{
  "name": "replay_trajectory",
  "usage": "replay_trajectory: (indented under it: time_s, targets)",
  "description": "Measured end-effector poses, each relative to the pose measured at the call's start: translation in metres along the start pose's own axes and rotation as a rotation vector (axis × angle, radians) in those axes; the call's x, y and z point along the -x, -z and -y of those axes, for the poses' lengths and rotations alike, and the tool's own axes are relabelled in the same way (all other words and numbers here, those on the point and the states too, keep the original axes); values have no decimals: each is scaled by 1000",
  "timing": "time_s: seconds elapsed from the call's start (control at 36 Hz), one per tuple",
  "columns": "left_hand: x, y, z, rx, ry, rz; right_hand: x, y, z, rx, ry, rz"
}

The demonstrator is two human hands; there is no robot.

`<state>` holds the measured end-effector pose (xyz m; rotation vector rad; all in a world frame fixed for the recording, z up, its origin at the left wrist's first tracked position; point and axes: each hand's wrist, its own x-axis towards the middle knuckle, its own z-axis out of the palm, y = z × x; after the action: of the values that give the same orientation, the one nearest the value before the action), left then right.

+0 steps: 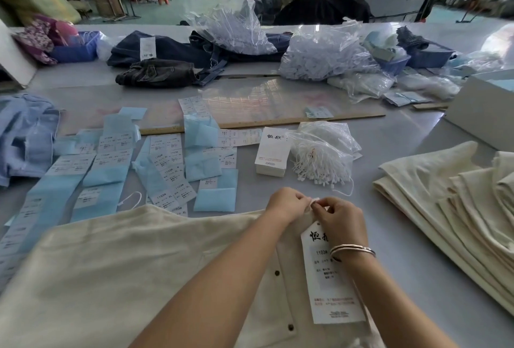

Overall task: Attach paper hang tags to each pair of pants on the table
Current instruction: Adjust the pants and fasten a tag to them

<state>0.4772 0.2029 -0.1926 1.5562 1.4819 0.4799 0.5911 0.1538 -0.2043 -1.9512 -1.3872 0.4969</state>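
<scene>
Left hand point(288, 204): fingers curled, pinching a small white bit of fastener at the top edge of the cream pants, fingertips meeting those of the other hand.
Right hand point(340, 218): fingers curled, pinching the same white bit from the other side; two thin bangles point(352, 250) sit on its wrist.
Hang tag point(329, 278): white paper with black characters and small print, lying flat on the pants just below the right hand, its top corner hidden under that hand.
Cream pants point(116, 272): spread across the near edge of the grey table point(403, 208), dark buttons showing beside the tag.
Stack of blank tags point(272, 152): upright pile beyond the hands, touching a clear bag of white loop fasteners point(322, 161).
Folded cream pants point(450, 208): layered pile to the right.
Size stickers on blue backing point(167, 164): scattered to the left, beyond the pants.
Dark jeans point(167, 61): heaped at the far side of the table.
</scene>
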Motion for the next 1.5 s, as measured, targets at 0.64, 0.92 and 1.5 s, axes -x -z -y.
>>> replay_trajectory:
  time_s: [0.64,0.92,1.5]
  targets:
    - [5,12,3,727,102,-167,14,61,0,-734,-338,233]
    - [36,6,-11,550,-256,38,18,60,20,-1144,-215,323]
    - [57,45,-5,743,-404,-22,20,49,59,-1329,-226,227]
